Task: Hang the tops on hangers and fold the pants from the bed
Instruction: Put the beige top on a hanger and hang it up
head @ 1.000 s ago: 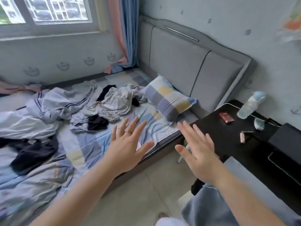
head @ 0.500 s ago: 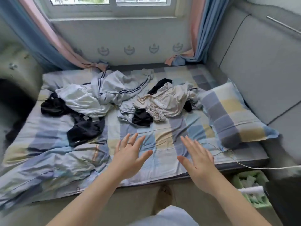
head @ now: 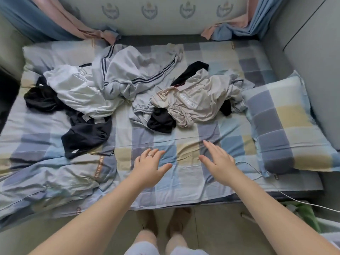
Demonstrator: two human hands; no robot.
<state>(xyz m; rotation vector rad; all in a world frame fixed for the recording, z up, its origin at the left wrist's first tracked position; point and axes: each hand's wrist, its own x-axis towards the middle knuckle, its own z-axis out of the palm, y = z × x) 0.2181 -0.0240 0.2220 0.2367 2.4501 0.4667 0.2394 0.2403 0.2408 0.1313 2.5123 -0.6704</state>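
Stage: the very start, by my judgement. Every garment lies loose on the bed (head: 184, 183), and nothing is hung or folded.
Hangers: none in view.
Left hand (head: 149, 168): fingers straight and spread, holding nothing, over bare sheet; it is the hand farther from the pillow (head: 281, 126).
Right hand (head: 217, 161): fingers apart, also empty, over the sheet between the left hand and the pillow.
Beige top (head: 198, 100): crumpled, printed lettering showing; it lies just beside the pillow, the closest of the large garments.
Small black piece (head: 160, 121): partly tucked under the beige top's edge, on the side away from the pillow.
Grey striped garment (head: 132, 70): sprawled farther from the pillow than the beige top; whether it is a top or pants I cannot tell.
White garment (head: 79, 89): farther again from the pillow, overlapping the striped one.
Navy garment (head: 86, 135): well apart from the pillow, its upper part under the white garment.
Black bundle (head: 40, 96): the piece farthest from the pillow.
Done: nothing, as far as can be seen.
Left: sorting tops from pants, then all the hanging and all the folding.
Likely first pick: the beige top or the black piece, as they lie closest to both hands.
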